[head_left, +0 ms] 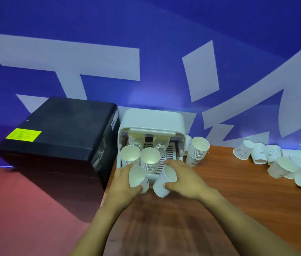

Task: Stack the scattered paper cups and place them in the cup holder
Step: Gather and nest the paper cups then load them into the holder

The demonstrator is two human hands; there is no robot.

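A white cup holder [151, 119] with a raised lid stands at the table's far left; several stacks of paper cups [149, 160] stand on its slatted tray. My left hand [123, 182] grips one white paper cup [137, 177], mouth tilted up, just in front of the tray. My right hand [183, 178] grips a second paper cup [165, 180] tilted toward the left, close beside the first. Another stack of cups [196, 151] stands on the table just right of the holder. Scattered loose cups [279, 163] lie at the far right.
A black box [57, 145] with a yellow label sits left of the holder, off the wooden table [220, 191]. A blue wall with white shapes rises behind. The red floor shows at lower left.
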